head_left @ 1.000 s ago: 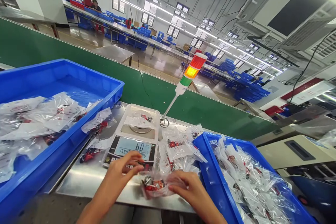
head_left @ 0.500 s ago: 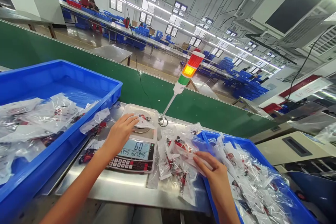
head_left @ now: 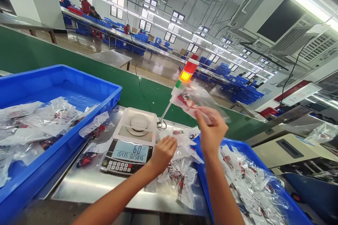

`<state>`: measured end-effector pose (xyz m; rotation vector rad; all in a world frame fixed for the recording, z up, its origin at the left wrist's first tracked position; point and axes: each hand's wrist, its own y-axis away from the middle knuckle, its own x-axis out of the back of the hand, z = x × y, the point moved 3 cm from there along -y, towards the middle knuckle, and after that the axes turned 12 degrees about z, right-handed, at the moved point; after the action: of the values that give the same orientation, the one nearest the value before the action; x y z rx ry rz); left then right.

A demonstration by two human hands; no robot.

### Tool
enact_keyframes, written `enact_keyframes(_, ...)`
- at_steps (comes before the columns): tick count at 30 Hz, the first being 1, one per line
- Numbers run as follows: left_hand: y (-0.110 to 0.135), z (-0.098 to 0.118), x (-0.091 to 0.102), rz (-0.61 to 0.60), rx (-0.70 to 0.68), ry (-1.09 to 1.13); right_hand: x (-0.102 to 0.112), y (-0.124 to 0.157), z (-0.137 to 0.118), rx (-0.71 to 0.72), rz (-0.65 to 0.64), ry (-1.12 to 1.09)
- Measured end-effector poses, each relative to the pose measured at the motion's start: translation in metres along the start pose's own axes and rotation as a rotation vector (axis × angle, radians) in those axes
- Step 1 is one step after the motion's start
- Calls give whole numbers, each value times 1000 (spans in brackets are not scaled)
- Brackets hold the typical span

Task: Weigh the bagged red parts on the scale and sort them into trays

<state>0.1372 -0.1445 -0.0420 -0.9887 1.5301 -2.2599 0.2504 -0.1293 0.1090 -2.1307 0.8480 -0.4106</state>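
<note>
Both busy: right hand (head_left: 212,124) pinches clear plastic bag with red bits (head_left: 194,97) in air, before red-yellow-green light pole (head_left: 185,76). Left hand (head_left: 164,152), lower, at white-and-clear plastic bag (head_left: 184,138), just right of white-and-black scale (head_left: 130,141); cannot tell if pinching. Step looks like moving bags by scale; next move likely calls for soft setting down.

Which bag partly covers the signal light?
The raised bag in the right hand; it alone overlaps the signal light, while the bag by the left hand is beside the scale.
</note>
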Motion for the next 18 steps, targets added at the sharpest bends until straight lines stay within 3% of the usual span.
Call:
enact_keyframes(4,38,24,-29,-155,4,13,-60,39,26,125,-497,8)
enact_keyframes(6,47,23,-29,-200,28,10,-68,60,42,137,-651,13)
enact_keyframes(8,50,21,-24,-228,45,13,-55,68,53,131,-691,25)
enact_keyframes(10,50,20,-19,-242,60,20,-24,62,61,105,-668,77)
enact_keyframes(12,47,23,-14,-244,76,34,21,45,70,65,-597,214)
enact_keyframes(16,42,36,5,-207,111,77,143,14,109,-19,-382,746)
enact_keyframes(18,42,43,24,-145,139,129,209,19,140,-75,-380,1009)
